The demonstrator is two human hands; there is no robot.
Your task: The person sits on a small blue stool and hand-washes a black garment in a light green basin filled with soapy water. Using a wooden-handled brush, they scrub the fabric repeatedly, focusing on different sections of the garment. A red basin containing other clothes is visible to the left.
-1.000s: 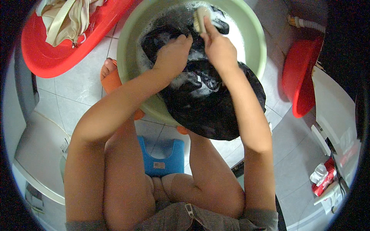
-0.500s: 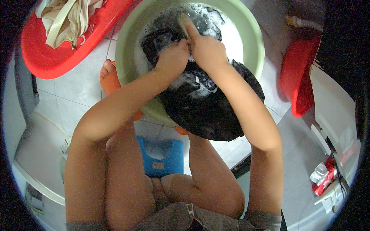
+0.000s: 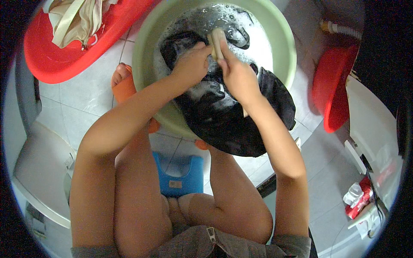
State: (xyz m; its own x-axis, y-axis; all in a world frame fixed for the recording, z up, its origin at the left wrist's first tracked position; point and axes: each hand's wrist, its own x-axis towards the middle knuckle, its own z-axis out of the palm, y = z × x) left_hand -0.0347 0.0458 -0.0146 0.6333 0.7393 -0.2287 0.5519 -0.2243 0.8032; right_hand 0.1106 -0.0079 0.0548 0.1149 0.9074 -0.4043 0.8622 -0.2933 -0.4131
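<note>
black garment (image 3: 232, 124): draping over the green basin's (image 3: 148, 47) near rim, wet and soapy | left hand (image 3: 191, 64): you are pinning the cloth, fingers curled shut on it | right hand (image 3: 236, 75): you are gripping the scrub brush (image 3: 217, 43), which is travelling back toward the far foam after sliding nearer, so scrubbing is continuing

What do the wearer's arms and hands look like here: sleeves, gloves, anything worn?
Both forearms are bare up past the elbow: no sleeves, no gloves. No watch, ring or band shows on the left hand or right hand. Soap suds cling to the fingers. The only clothing in view is grey shorts with a zip at the lower edge.
</note>
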